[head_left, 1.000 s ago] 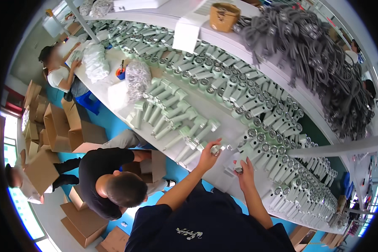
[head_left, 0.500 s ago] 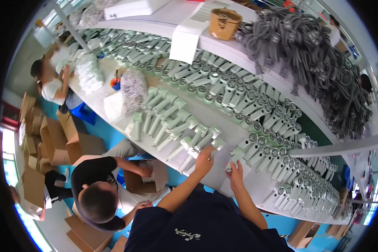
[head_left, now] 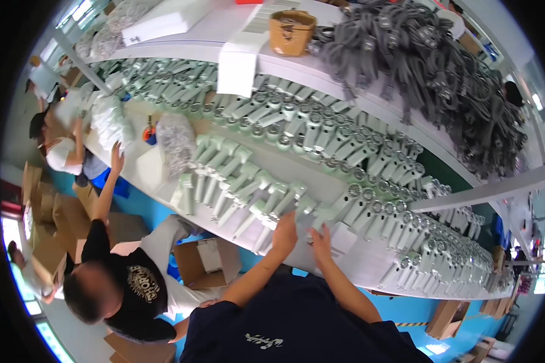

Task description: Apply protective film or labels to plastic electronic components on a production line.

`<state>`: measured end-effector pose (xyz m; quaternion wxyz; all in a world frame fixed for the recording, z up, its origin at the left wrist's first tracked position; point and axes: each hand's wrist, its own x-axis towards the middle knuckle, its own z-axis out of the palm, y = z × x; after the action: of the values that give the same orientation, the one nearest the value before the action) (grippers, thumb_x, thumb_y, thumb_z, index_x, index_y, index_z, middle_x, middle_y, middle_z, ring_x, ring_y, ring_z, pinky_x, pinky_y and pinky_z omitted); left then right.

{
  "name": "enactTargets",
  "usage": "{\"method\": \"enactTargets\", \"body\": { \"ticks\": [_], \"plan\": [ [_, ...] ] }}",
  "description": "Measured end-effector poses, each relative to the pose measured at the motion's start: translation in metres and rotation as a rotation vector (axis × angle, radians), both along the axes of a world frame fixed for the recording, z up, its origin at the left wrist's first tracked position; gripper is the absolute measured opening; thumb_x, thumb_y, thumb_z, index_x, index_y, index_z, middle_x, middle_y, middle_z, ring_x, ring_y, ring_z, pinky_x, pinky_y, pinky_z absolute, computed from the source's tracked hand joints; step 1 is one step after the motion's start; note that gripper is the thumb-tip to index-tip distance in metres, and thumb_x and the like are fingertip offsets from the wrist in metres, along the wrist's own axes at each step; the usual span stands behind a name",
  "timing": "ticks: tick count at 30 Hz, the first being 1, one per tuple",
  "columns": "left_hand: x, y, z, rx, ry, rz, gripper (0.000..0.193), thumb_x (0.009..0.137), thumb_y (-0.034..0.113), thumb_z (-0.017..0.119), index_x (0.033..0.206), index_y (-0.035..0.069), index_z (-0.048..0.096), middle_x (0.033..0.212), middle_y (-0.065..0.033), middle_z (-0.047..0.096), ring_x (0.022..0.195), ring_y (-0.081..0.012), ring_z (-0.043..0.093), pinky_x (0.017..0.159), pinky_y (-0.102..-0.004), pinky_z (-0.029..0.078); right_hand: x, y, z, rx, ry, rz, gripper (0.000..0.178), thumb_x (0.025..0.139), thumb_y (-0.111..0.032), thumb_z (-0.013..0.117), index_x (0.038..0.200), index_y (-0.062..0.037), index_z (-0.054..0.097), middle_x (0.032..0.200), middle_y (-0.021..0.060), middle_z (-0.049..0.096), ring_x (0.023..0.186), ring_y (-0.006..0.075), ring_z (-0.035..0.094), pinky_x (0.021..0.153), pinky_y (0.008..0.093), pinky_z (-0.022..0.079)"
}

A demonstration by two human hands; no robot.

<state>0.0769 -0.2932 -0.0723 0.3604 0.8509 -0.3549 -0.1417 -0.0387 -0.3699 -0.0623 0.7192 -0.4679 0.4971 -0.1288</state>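
Side by side above the white table (head_left: 266, 136), my two hands work at the right end of a loose row of pale green hair-dryer-shaped bodies (head_left: 224, 181). My left hand (head_left: 284, 236) is at the last bodies of that row; its fingertips are partly hidden against a pale green piece (head_left: 306, 209), and whether it grips that piece is not clear. My right hand (head_left: 321, 242) has its fingers closed on the lower end of another pale green body (head_left: 326, 213), held just right of the row.
Dense rows of similar bodies (head_left: 345, 139) fill the table behind and right. Grey cords (head_left: 399, 66) and a brown basket (head_left: 292, 36) lie on the shelf above. A seated co-worker (head_left: 127, 284) at left reaches toward wrapped bags (head_left: 110, 121). An open carton (head_left: 194, 266) stands below the table.
My right hand has moved left with its pale green body, closer to my left hand. The co-worker has turned and stretched an arm over the table. The view has shifted slightly.
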Motion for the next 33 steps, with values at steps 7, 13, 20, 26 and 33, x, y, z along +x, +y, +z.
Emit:
{"method": "enactTargets", "body": {
  "ticks": [7, 13, 20, 26, 33],
  "plan": [
    [-0.003, -0.005, -0.017, 0.141, -0.163, -0.001, 0.034, 0.076, 0.005, 0.054, 0.11, 0.003, 0.054, 0.101, -0.0143, 0.061, 0.096, -0.0303, 0.06, 0.082, -0.0393, 0.05, -0.034, 0.004, -0.036, -0.018, 0.016, -0.062, 0.064, 0.087, -0.032, 0.063, 0.137, -0.0047, 0.032, 0.114, 0.009, 0.056, 0.095, 0.0174, 0.054, 0.079, 0.0327, 0.048],
    [0.002, -0.031, 0.01, 0.462, -0.068, -0.105, 0.028, 0.075, 0.008, 0.057, 0.101, 0.002, 0.056, 0.095, -0.0149, 0.063, 0.089, -0.0282, 0.063, 0.071, -0.0378, 0.054, -0.053, 0.025, -0.039, 0.058, -0.042, -0.008, 0.045, 0.088, -0.025, 0.062, 0.126, -0.0073, 0.044, 0.107, 0.0027, 0.056, 0.082, 0.0138, 0.055, 0.066, 0.0282, 0.048],
    [0.008, -0.031, -0.03, 0.268, -0.202, -0.122, 0.018, 0.08, 0.012, 0.053, 0.092, 0.0, 0.059, 0.083, -0.0161, 0.063, 0.081, -0.0295, 0.066, 0.062, -0.0404, 0.056, -0.035, 0.037, -0.048, 0.099, -0.073, -0.009, 0.033, 0.089, -0.016, 0.06, 0.116, -0.0052, 0.044, 0.097, 0.0046, 0.048, 0.082, 0.0136, 0.049, 0.075, 0.0339, 0.052],
    [0.02, -0.012, 0.009, 0.295, -0.039, -0.192, 0.042, 0.082, 0.012, 0.056, 0.121, -0.001, 0.048, 0.106, -0.0218, 0.055, 0.107, -0.0371, 0.051, 0.089, -0.0439, 0.045, -0.023, 0.06, -0.058, 0.039, 0.116, 0.021, 0.061, 0.084, -0.01, 0.065, 0.133, 0.0007, 0.031, 0.114, 0.0142, 0.053, 0.094, 0.0219, 0.058, 0.076, 0.0356, 0.052],
    [-0.004, 0.031, 0.043, -0.152, -0.026, -0.096, 0.046, 0.077, 0.002, 0.06, 0.121, -0.001, 0.048, 0.118, -0.0217, 0.052, 0.11, -0.0384, 0.048, 0.096, -0.0435, 0.038, -0.027, 0.062, -0.089, -0.402, 0.393, 0.31, 0.074, 0.07, -0.023, 0.076, 0.129, 0.0047, 0.039, 0.108, 0.0219, 0.056, 0.095, 0.0324, 0.059, 0.082, 0.0396, 0.049]
  ]
}}
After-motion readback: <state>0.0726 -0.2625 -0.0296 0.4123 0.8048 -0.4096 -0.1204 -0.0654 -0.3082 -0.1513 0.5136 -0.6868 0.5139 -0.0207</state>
